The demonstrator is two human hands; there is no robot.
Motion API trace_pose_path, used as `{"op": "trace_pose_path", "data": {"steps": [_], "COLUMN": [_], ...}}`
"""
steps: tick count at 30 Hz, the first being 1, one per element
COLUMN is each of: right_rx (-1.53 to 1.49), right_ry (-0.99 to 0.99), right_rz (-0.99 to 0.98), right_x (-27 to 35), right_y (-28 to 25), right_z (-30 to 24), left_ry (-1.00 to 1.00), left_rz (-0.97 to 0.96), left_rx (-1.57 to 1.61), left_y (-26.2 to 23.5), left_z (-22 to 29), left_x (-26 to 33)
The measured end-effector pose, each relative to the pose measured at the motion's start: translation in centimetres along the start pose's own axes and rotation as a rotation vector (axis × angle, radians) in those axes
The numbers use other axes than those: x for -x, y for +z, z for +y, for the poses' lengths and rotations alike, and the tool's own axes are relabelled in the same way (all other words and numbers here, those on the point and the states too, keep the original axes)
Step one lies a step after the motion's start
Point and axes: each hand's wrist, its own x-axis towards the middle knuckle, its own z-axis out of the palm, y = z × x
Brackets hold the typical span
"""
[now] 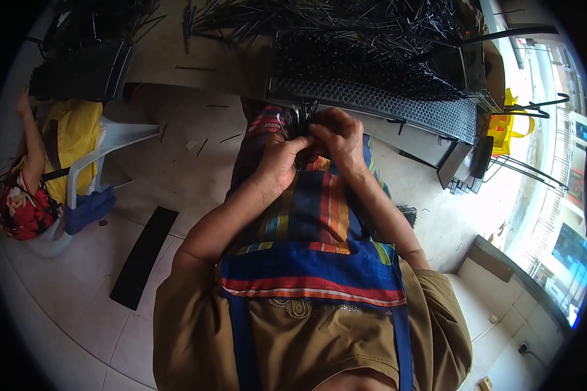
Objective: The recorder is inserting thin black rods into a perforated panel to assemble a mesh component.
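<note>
My left hand and my right hand meet above my lap, in front of a perforated black rack. Thin, shiny black strips stick up beside the left fingers, which are closed round their lower part. The right hand is curled in, its fingertips pinched close to the left thumb; what lies between them is hidden. Under both hands is a striped, multicoloured apron. The rack is packed with many short black pieces standing upright in its holes.
Loose black rods lie heaped behind the rack. A yellow bag hangs at its right end. On the left, another person in a yellow apron sits on a white plastic chair. A black strip lies on the tiled floor.
</note>
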Motion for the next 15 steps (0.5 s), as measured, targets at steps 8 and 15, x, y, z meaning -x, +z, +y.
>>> {"op": "trace_pose_path", "data": {"steps": [8, 15], "right_rx": [-0.232, -0.264], "right_ry": [0.145, 0.142], "right_rz": [-0.067, -0.047], "right_x": [0.1, 0.7], "right_y": [0.3, 1.1], "right_z": [0.5, 0.5], "left_ry": [0.188, 0.141], "left_rz": [0.097, 0.026], "left_rx": [-0.027, -0.109], "left_y": [0.0, -0.5], "left_z": [0.2, 0.3], "left_x": [0.5, 1.0]}}
